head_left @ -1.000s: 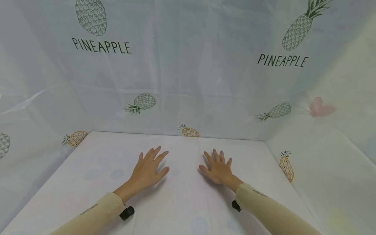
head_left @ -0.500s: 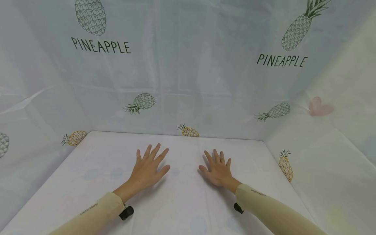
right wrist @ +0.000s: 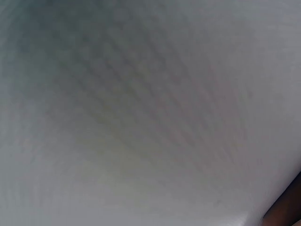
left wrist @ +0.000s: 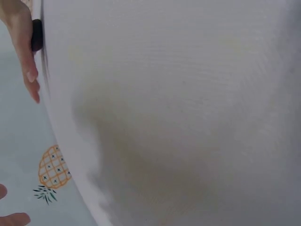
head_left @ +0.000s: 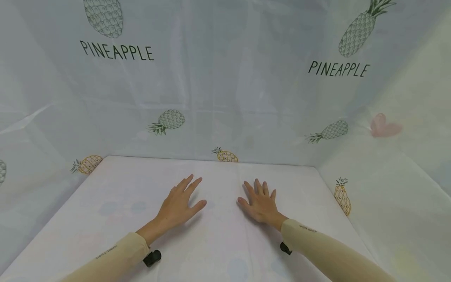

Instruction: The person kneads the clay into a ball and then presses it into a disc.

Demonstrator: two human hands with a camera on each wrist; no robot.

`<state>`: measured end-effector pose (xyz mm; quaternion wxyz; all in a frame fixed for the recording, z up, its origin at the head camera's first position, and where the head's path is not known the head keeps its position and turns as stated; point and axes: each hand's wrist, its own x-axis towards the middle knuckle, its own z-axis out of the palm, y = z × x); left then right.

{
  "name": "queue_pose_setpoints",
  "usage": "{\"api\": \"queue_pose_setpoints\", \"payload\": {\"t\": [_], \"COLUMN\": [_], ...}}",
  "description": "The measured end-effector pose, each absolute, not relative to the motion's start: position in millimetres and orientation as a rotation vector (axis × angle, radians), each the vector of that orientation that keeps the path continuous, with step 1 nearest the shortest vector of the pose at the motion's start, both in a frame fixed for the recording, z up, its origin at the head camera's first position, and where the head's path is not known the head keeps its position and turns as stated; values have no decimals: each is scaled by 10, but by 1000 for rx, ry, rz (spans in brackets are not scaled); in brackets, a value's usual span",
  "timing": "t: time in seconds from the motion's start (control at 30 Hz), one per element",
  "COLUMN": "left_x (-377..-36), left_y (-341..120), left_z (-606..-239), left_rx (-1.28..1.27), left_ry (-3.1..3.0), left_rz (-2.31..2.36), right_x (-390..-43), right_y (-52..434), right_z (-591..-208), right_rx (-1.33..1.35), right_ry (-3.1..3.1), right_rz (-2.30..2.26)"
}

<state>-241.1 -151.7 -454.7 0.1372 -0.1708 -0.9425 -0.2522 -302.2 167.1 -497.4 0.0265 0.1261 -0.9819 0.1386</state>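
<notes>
On the left of the white tabletop [head_left: 218, 235], my left hand [head_left: 176, 207] is held palm down with its thumb apart from the fingers and nothing in its grasp. My right hand [head_left: 260, 205] lies to the right of it, fingers spread, also holding nothing. A gap of bare cloth separates the two thumbs. In the left wrist view the right hand [left wrist: 22, 44] shows at the upper left, and left fingertips [left wrist: 14, 219] enter at the lower left. The right wrist view is mostly blurred pale surface, with a dark brown patch at its lower right corner.
A pale sheet [head_left: 218, 78] printed with pineapples hangs behind the table, and similar sheets close both sides. The table's back edge [head_left: 211, 159] runs beyond the fingertips. Black wrist cameras [head_left: 152, 258] sit under both beige sleeves [head_left: 112, 254].
My left hand has tilted, its spread fingers now bunched nearer together and its thumb slightly further right. The right hand has hardly moved. The head view has dipped a little.
</notes>
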Motion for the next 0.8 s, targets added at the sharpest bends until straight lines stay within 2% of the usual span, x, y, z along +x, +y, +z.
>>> {"api": "queue_pose_setpoints", "payload": {"t": [0.8], "left_x": [-2414], "left_y": [-1443], "left_z": [-4553], "left_rx": [-471], "left_ry": [-2743], "left_rz": [-856], "right_x": [-3063], "right_y": [1672], "right_z": [-5025], "right_rx": [397], "right_ry": [-3030], "right_rz": [402]}}
